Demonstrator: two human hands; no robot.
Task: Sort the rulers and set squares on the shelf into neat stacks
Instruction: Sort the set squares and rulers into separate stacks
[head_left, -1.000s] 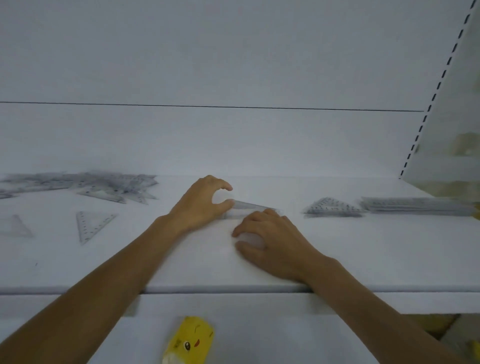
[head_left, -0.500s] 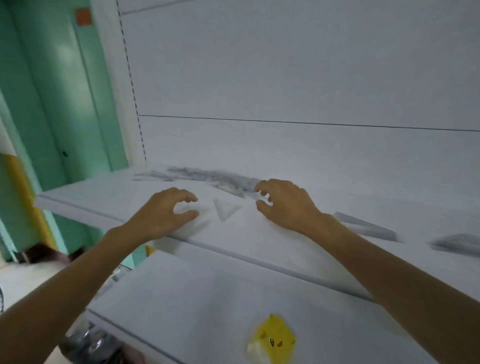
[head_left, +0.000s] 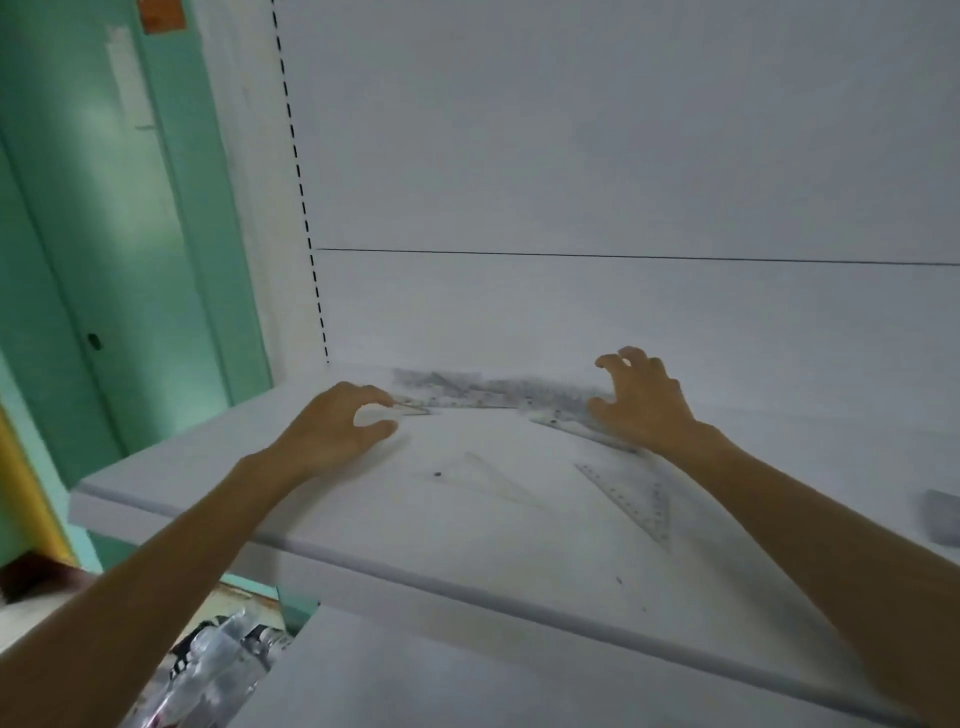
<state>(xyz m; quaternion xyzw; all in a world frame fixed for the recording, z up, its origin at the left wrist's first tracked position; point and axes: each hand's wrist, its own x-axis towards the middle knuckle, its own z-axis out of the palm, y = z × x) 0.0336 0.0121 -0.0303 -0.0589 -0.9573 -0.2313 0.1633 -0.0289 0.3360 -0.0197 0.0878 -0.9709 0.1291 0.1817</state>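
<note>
A loose pile of clear rulers and set squares (head_left: 493, 392) lies at the back left of the white shelf (head_left: 363, 564). My left hand (head_left: 337, 431) rests on the shelf at the pile's left end. Its fingers are curved, the thumb is apart from them, and the fingertips are next to a ruler tip. My right hand (head_left: 644, 405) hovers over the pile's right end with fingers spread and bent, holding nothing. Two single set squares lie flat nearer the front: a faint clear one (head_left: 488, 478) and one with printed marks (head_left: 631, 499).
The blurred end of a grey stack (head_left: 943, 514) shows at the right edge of the shelf. A lower shelf board (head_left: 415, 675) juts out below. The green wall (head_left: 104, 260) and plastic-wrapped goods (head_left: 218, 660) are to the left.
My view has swung left, from the shelf's middle to its left end. Both hands left the ruler there and moved back to the loose pile, now flanking it.
</note>
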